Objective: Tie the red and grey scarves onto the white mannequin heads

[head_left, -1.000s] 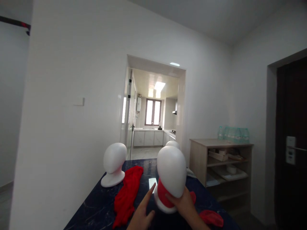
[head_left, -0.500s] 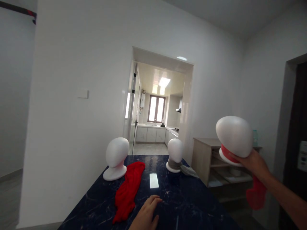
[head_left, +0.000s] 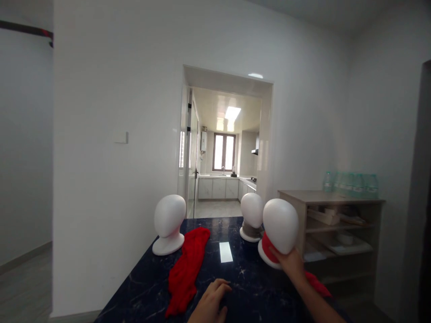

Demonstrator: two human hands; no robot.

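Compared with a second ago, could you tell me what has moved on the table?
The right hand lifted the red-scarfed mannequin head from the near table out to the right, then brought it down at the table's right edge, gripped throughout. The left hand stayed flat; red cloth unchanged.

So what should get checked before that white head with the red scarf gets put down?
1. Grip: right hand holds the white foam mannequin head at its base: ok.
2. Red knitted scarf around its neck: on, ok.
3. Scarf's tail trails under the arm, could snag: cannot tell.
4. Bare spot on the dark blue marble table: ok.
5. Left hand rests flat, empty: ok.
6. Head tilted, not upright: not ok.
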